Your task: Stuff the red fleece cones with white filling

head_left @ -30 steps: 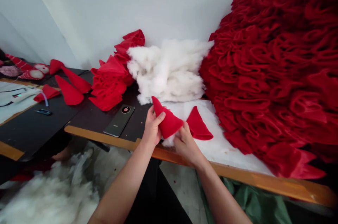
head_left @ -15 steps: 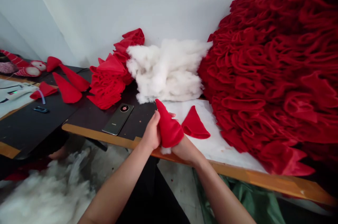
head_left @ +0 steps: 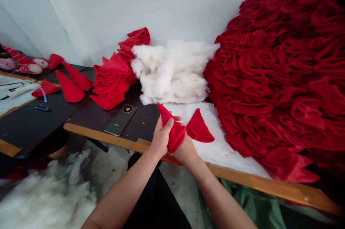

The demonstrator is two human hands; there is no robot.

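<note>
A red cone-shaped felt hat (head_left: 177, 136) is held over the table's front edge, its tip pointing up and to the left. My left hand (head_left: 161, 137) is closed around its side, thumb across the front and fingertips showing beyond it. At the wide lower end is my right hand (head_left: 185, 151); its fingers are hidden by the hat, and whether they are inside or behind it I cannot tell. Another red cone hat (head_left: 199, 128) lies flat on the white sheet (head_left: 215, 155) just to the right. Behind the hands rests a heap of white fibre stuffing (head_left: 172, 74).
A huge pile of red hats (head_left: 277, 78) fills the right side. Left of the stuffing stand stacked red hats (head_left: 111, 81), with a phone (head_left: 121, 119) in front. Filled cones (head_left: 68, 87) and gnome dolls (head_left: 29, 65) lie farther left. More stuffing (head_left: 48, 196) is below the table.
My left thumb has come across the front of the hat, squeezing it narrower. A white tuft that showed below the hat's opening is out of sight now.
</note>
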